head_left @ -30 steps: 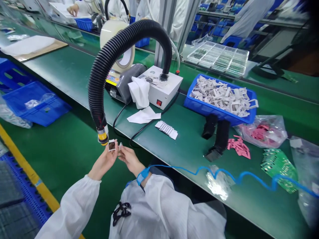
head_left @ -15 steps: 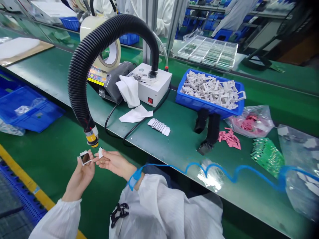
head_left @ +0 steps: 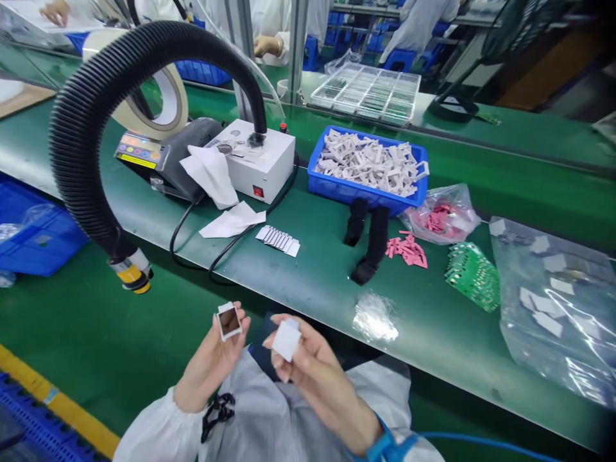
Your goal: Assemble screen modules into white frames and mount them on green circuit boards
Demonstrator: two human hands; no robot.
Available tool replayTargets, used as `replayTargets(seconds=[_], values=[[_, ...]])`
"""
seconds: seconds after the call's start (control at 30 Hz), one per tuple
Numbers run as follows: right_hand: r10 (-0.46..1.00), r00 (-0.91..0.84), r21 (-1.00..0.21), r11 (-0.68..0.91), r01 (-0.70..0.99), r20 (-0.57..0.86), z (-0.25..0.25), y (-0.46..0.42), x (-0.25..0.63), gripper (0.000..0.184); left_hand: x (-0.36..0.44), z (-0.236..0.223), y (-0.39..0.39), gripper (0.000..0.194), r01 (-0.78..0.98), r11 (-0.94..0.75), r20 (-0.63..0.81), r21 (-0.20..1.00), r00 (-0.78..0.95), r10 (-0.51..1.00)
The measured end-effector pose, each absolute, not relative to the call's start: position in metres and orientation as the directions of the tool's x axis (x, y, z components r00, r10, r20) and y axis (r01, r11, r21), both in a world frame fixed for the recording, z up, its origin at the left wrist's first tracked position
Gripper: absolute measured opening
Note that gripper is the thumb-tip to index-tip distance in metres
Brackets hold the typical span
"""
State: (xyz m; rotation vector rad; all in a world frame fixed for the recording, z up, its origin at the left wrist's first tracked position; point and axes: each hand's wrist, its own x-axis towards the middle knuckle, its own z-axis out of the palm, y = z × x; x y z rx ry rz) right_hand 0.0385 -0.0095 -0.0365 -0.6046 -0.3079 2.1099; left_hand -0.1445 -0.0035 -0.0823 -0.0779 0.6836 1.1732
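My left hand [head_left: 212, 362] is shut on a small white-framed square piece with a dark, glossy centre [head_left: 230, 322], pinching it between thumb and fingertips. My right hand [head_left: 312, 372] holds a small white square pad [head_left: 287, 340] between its fingers. The two hands are apart, with a gap between the framed piece and the pad. A blue wrist strap [head_left: 387, 449] circles my right wrist, and its blue coiled cord [head_left: 486, 443] runs off to the right.
A green workbench [head_left: 308, 276] lies ahead, holding a white box unit [head_left: 255, 168], a black corrugated hose [head_left: 81, 147], a small row of white pieces [head_left: 279, 240], a blue tray of white frames [head_left: 366, 168], and bags of parts [head_left: 553, 308].
My right hand has moved up and closer to me, turning the white pad into view. The view has swung, so the bench items sit further left. My left hand still holds the framed piece.
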Motion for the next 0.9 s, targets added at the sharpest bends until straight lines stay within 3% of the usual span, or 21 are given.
replayTargets(seconds=[0.1,0.27,0.43,0.6,0.9], values=[[0.902,-0.375,-0.435,-0.431,-0.791,-0.212,-0.024,-0.018,0.067,0.037,-0.104,-0.057,-0.009,0.023,-0.819,0.502,-0.414,0.278,0.369,0.832],[0.955,-0.217,-0.498,-0.291,-0.817,-0.201,-0.01,-0.036,0.101,0.031,-0.054,-0.024,-0.015,0.022,-0.731,0.6,-0.385,0.326,0.477,0.79],[0.974,-0.09,-0.567,-0.194,-0.801,-0.207,-0.007,-0.053,0.123,0.032,-0.019,-0.003,-0.014,0.022,-0.71,0.586,-0.265,0.39,0.523,0.81],[0.974,0.049,-0.718,-0.13,-0.684,-0.223,0.001,-0.057,0.14,0.041,0.016,0.014,-0.013,0.023,-0.685,0.586,-0.163,0.432,0.58,0.798],[0.961,0.171,-0.727,-0.044,-0.685,-0.218,0.0,-0.055,0.146,0.038,0.033,0.014,-0.016,0.025,-0.659,0.591,-0.14,0.465,0.605,0.784]])
